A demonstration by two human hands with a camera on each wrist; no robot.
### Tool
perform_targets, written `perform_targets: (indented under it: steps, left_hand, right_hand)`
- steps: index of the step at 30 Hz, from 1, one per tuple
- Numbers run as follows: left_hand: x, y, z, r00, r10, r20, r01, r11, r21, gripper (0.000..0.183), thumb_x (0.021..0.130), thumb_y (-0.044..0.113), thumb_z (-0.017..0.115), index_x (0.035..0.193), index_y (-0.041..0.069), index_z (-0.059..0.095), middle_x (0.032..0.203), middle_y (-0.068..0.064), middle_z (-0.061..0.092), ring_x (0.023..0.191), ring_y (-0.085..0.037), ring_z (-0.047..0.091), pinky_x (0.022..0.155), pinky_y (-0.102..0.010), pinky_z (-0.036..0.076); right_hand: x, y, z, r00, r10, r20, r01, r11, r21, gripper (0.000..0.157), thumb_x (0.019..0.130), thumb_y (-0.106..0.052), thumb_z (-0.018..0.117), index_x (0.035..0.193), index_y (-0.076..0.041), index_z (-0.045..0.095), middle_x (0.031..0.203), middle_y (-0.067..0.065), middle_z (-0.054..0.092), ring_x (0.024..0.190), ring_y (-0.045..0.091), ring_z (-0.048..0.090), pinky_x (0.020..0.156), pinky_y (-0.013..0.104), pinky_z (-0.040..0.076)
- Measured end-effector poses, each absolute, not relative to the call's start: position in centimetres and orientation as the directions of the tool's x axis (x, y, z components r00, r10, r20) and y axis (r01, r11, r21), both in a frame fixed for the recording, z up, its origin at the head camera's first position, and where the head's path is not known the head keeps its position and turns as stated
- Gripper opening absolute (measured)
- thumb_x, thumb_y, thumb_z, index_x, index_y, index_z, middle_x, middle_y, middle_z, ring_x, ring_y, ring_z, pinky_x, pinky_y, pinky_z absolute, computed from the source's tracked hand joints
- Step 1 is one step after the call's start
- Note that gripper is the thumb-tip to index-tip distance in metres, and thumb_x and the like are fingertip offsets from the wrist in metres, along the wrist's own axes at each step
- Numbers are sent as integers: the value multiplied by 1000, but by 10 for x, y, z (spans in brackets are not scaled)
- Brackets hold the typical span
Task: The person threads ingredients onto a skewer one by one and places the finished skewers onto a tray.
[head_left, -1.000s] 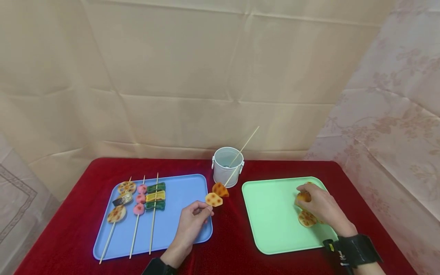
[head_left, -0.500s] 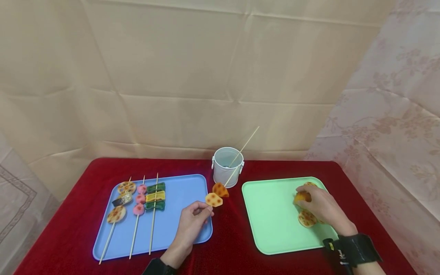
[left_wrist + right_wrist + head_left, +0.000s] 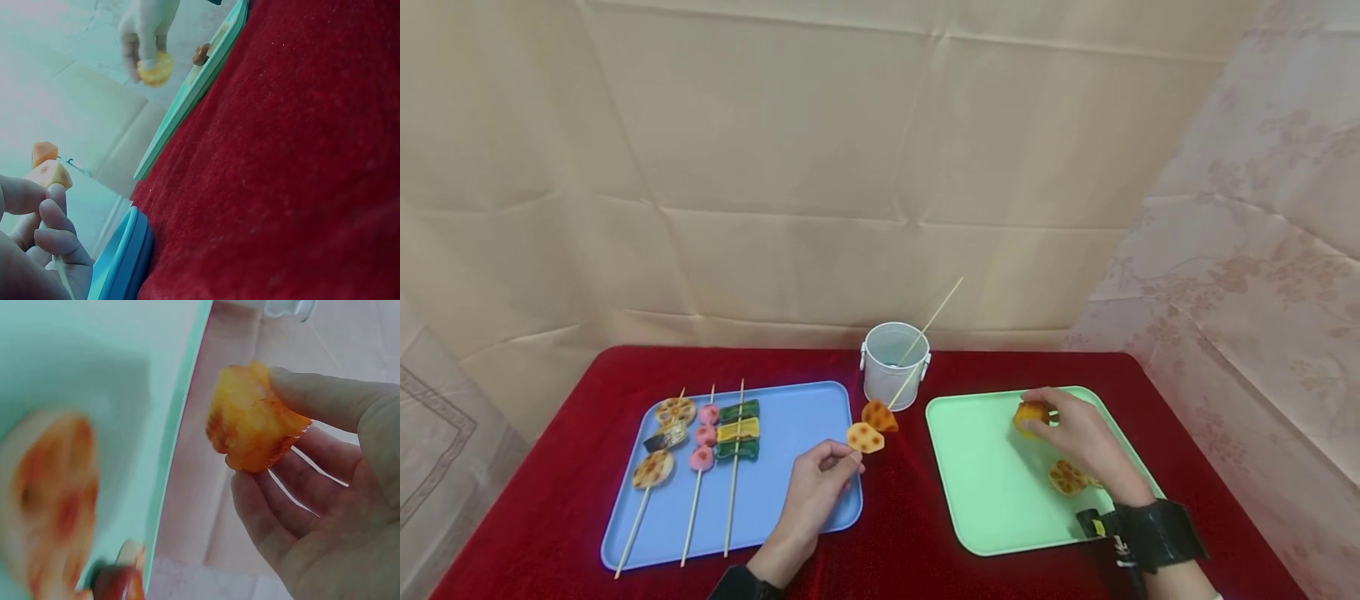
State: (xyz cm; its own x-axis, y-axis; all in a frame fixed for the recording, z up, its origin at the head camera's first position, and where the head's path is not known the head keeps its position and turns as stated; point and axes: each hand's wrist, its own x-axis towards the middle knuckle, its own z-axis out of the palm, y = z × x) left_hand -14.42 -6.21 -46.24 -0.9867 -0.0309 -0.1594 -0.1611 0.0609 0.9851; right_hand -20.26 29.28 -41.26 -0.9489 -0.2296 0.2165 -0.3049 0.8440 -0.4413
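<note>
My left hand (image 3: 823, 487) pinches a bamboo skewer (image 3: 943, 302) that slants up to the right across the white bucket. A pale spotted slice (image 3: 865, 437) and a darker orange-brown piece (image 3: 879, 416) sit on it, just past my fingertips. Over the green tray (image 3: 985, 483), my right hand (image 3: 1078, 432) holds a lumpy yellow-orange food piece (image 3: 253, 419) between thumb and fingers, raised off the tray in the left wrist view. Below that hand lies a browned lotus root slice (image 3: 1067, 477), with another piece partly hidden beside it.
A blue tray (image 3: 797, 417) on the left bears three loaded skewers, one with pink balls (image 3: 705, 436). The white bucket (image 3: 891, 375) stands at the back between both trays. Red cloth (image 3: 910, 517) covers the table, with curtains behind and at the sides.
My right hand has lifted the yellow-orange piece and carried it left across the green tray, uncovering more of the lotus root slice. My left hand keeps its hold on the skewer.
</note>
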Motion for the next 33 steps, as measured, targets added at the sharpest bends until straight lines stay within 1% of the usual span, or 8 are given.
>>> perform_targets:
  steps: [4, 7, 11, 15, 22, 27, 31, 33]
  left_hand:
    - [-143, -62, -463, -987, -30, -157, -158, 52, 986, 29, 89, 23, 66, 98, -5, 66, 81, -9, 68, 63, -16, 54, 58, -24, 41]
    - [-143, -62, -464, -987, -28, -161, -162, 47, 986, 29, 89, 23, 67, 98, -5, 66, 81, -9, 69, 63, -16, 54, 59, -25, 41]
    - [-143, -62, -465, -986, -26, -164, -165, 45, 985, 30, 89, 24, 67, 98, -5, 66, 82, -10, 69, 64, -16, 54, 59, -25, 41]
    - [-143, -62, -465, -986, -21, -163, -164, 42, 986, 29, 89, 23, 67, 98, -4, 66, 82, -8, 69, 64, -17, 54, 59, -25, 42]
    - [-142, -61, -466, -987, -16, -159, -159, 43, 986, 27, 89, 21, 66, 98, -4, 66, 80, -6, 68, 64, -17, 55, 59, -25, 42]
    - [-141, -60, -466, -988, -8, -156, -156, 30, 987, 25, 89, 20, 66, 97, -4, 66, 80, -7, 68, 63, -16, 54, 58, -24, 42]
    - [-140, -59, -466, -988, 3, -153, -153, 10, 988, 26, 89, 19, 66, 97, -5, 65, 81, -9, 68, 62, -14, 53, 55, -22, 41]
    - [-140, -59, -466, -988, 8, -155, -155, 7, 988, 26, 89, 19, 66, 97, -6, 65, 81, -10, 68, 62, -14, 53, 55, -22, 41]
  right_hand:
    - [-205, 278, -410, -961, -187, 205, -268, 819, -508, 43, 84, -22, 74, 120, -2, 64, 103, 8, 67, 90, 22, 62, 72, 36, 52]
    - [-207, 268, -408, -969, -151, 195, -237, 791, -564, 48, 86, -34, 71, 122, -5, 63, 107, 8, 68, 93, 22, 64, 71, 33, 53]
    - [-209, 255, -406, -974, -112, 196, -212, 753, -623, 55, 85, -50, 65, 122, -9, 64, 109, 5, 68, 95, 21, 64, 72, 33, 53]
    - [-211, 244, -405, -984, -73, 159, -166, 684, -710, 58, 85, -56, 62, 122, -11, 64, 108, 4, 67, 93, 21, 63, 74, 37, 53]
    - [-214, 225, -402, -999, -14, -33, 24, 417, -909, 70, 82, -60, 63, 132, -12, 55, 118, 7, 61, 102, 25, 59, 90, 47, 48]
    - [-218, 215, -401, -997, -25, -79, 69, 273, -959, 72, 83, -56, 63, 134, -7, 51, 122, 12, 57, 104, 28, 59, 90, 39, 49]
    - [-220, 210, -403, -996, -59, -71, 59, 177, -982, 67, 87, -50, 62, 134, -3, 50, 123, 15, 56, 104, 26, 59, 86, 29, 51]
    - [-221, 208, -404, -995, -78, -63, 55, 106, -993, 64, 90, -45, 62, 133, 0, 50, 123, 16, 55, 104, 25, 59, 86, 28, 50]
